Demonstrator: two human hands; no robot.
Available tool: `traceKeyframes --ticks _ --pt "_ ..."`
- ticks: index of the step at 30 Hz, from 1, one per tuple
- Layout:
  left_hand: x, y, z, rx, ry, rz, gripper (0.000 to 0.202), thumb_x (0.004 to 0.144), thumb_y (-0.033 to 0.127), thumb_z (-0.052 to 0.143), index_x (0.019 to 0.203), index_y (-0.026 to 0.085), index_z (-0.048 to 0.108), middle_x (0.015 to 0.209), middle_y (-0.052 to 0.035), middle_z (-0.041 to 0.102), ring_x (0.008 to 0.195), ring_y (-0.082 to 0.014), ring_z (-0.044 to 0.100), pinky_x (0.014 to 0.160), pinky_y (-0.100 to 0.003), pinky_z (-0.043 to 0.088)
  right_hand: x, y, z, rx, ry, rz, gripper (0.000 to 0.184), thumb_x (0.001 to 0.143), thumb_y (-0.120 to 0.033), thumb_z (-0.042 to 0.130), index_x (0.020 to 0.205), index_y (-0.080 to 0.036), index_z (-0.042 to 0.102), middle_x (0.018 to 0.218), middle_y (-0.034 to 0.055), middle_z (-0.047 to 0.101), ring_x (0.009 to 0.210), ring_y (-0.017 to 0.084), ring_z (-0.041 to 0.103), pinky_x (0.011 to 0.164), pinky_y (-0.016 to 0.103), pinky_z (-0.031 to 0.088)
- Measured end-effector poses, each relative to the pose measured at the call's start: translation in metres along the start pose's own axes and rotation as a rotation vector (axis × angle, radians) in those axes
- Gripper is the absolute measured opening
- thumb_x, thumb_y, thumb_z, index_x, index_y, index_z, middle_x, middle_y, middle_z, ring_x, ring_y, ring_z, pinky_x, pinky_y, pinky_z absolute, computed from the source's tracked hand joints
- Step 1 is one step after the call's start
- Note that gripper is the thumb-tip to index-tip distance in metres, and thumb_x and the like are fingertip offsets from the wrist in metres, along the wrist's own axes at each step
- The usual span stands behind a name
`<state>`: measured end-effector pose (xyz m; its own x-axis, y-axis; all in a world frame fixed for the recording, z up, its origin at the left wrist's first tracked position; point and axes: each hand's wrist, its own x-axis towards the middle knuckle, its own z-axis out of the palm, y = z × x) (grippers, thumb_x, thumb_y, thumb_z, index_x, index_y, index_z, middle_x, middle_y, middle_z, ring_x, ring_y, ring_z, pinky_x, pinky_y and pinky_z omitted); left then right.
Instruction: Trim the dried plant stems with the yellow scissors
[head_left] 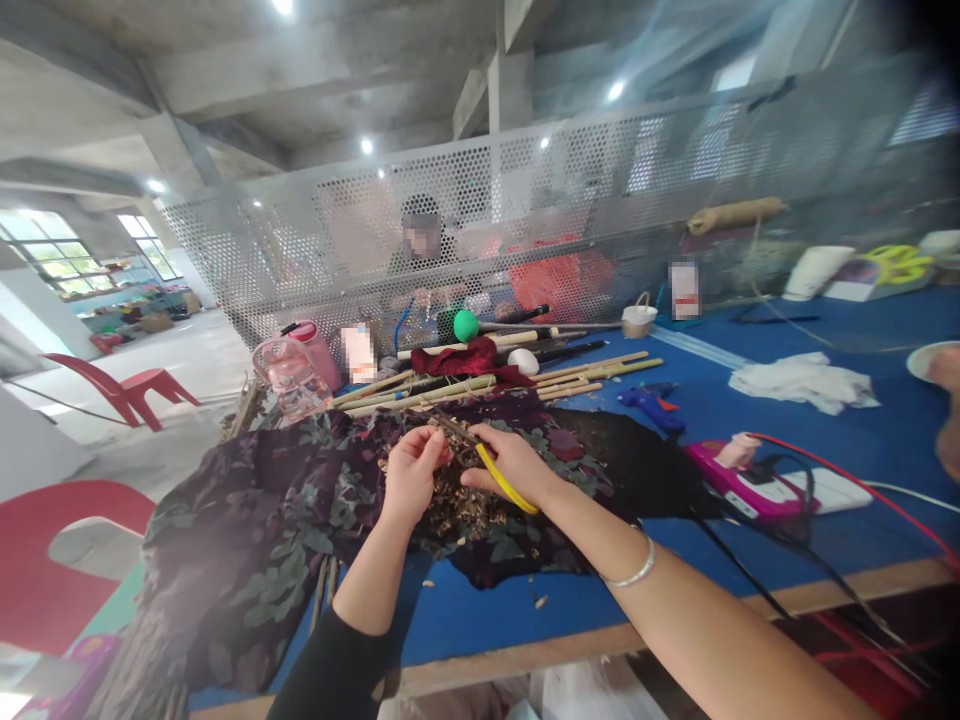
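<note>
My left hand (411, 474) is closed in a pinch above a heap of dried brown plant bits (472, 500). Whatever sits between its fingertips is too small to make out. Held in my right hand (517, 465) is a hand tool with a curved yellow handle (504, 482) and a narrow dark head, like pliers or scissors. The tool's head points up and left, close to my left fingertips. Under both hands, a dark floral cloth (300, 520) lies spread over the blue table (469, 610), with the plant bits on it.
Behind the cloth lie several sticks (600, 372), a dark red cloth (454, 358) and a green ball (466, 325). To the right are a blue glue gun (652, 403), a magenta power strip (739, 485) with cables, and white cloth (802, 382). A person (424, 240) sits beyond the perforated screen (330, 225).
</note>
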<state>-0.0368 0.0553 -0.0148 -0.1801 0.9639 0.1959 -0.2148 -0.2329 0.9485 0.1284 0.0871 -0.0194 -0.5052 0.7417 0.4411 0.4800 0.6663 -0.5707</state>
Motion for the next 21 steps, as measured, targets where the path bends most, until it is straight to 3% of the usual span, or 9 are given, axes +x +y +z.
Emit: traceKeyframes --ticks 3,5,12,16,21 --pt "0.0009 -0.0024 -0.0007 0.04 0.026 0.022 0.028 0.069 0.04 0.067 0.077 0.014 0.059 0.07 0.0016 0.058 0.06 -0.0075 0.053 0.066 -0.024 0.049 0.0005 0.0005 0.001 0.008 0.005 -0.046 0.063 0.066 -0.054 0.068 0.114 -0.018 0.047 0.103 0.0095 0.059 0.092 0.022 0.056 0.079 0.032 0.044" --pt "0.0009 -0.0042 -0.0008 0.019 0.01 0.018 0.028 0.068 0.039 0.067 0.078 0.014 0.06 0.069 0.0012 0.058 0.06 -0.008 0.054 0.065 -0.024 0.049 0.0002 0.0005 0.0023 0.002 -0.007 -0.07 0.069 0.063 -0.054 0.07 0.116 -0.017 0.046 0.109 0.0119 0.056 0.1 0.025 0.054 0.085 0.036 0.042" --pt "-0.0006 -0.0086 0.0015 -0.056 0.012 -0.05 0.031 0.063 0.036 0.071 0.081 0.013 0.061 0.073 -0.0006 0.064 0.058 -0.0087 0.056 0.064 -0.026 0.05 -0.0005 -0.0007 0.0062 -0.047 0.01 -0.119 0.077 0.057 -0.056 0.073 0.117 -0.017 0.046 0.106 0.012 0.054 0.1 0.026 0.053 0.087 0.04 0.042" --pt "-0.0026 -0.0081 0.0033 -0.008 0.047 -0.018 0.03 0.063 0.036 0.07 0.081 0.013 0.062 0.072 -0.0008 0.064 0.058 -0.0093 0.057 0.064 -0.026 0.05 -0.0004 -0.0024 0.0065 -0.073 0.028 -0.133 0.078 0.057 -0.059 0.072 0.116 -0.014 0.047 0.1 0.0111 0.055 0.095 0.025 0.054 0.085 0.039 0.043" --pt "-0.0044 -0.0067 0.0029 0.07 0.07 0.042 0.03 0.064 0.037 0.069 0.079 0.012 0.063 0.075 -0.0032 0.065 0.064 -0.0121 0.059 0.066 -0.027 0.05 -0.0015 -0.0038 0.0045 -0.08 0.043 -0.092 0.075 0.055 -0.059 0.073 0.115 -0.019 0.051 0.096 0.0083 0.057 0.089 0.024 0.056 0.08 0.036 0.044"
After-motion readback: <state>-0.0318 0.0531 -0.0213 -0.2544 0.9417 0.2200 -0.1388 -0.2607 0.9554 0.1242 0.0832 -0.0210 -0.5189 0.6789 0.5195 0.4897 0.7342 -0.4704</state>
